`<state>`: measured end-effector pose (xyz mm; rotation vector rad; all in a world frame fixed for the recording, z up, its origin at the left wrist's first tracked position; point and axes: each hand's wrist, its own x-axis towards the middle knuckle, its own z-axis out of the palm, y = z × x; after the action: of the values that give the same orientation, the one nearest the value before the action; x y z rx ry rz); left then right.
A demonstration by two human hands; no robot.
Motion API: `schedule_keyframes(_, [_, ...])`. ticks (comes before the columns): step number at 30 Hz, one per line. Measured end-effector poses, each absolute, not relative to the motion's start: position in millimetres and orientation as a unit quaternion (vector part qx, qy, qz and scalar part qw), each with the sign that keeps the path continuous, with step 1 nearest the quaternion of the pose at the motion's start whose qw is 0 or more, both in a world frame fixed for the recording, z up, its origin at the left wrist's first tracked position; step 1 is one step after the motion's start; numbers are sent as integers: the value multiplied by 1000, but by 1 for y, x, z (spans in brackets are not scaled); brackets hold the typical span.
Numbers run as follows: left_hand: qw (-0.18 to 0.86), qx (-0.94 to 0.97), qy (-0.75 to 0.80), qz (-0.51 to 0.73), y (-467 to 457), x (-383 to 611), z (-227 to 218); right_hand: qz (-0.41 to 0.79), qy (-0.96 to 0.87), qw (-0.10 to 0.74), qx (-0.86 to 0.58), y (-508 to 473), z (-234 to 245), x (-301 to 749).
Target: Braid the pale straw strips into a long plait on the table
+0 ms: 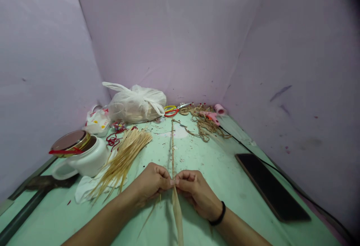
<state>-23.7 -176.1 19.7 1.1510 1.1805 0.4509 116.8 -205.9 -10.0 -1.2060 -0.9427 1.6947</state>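
A thin twisted straw cord (172, 144) lies on the green table (225, 171) in the lower middle of the frame, its long axis running almost straight up the picture. Its far end points toward the back wall and its near end sits between the hands. It is pale tan, narrow and slightly knobbly where it is twisted. Below the hands it widens into flat untwisted strips (178, 216) that trail off the bottom edge. The left hand (153, 182) and the right hand (197, 189) meet knuckle to knuckle, fingers curled, each pinching the cord between thumb and fingertips where twist gives way to strips. The right wrist wears a black band (219, 216). Left of the hands a loose bundle of straw (126, 156) fans out beside a white pot (84, 159). A dark flat slab (270, 189) lies at the right. Farther back are a white plastic bag (135, 103), scissors (176, 110) and tangled twine (206, 125).
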Motion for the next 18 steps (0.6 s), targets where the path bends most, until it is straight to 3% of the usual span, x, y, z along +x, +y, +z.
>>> schedule_keyframes(9, [471,664,555,172,-187,-19,19,575,-433,426,-548,-206,-11,113])
schedule_keyframes(14, [296,763,547,177,-215,-16,17,619,-379,459,-512,-209,-11,111])
schedule_keyframes(18, [210,823,524,66,-227,-12,17,676,-327,449,-484,-212,-13,111])
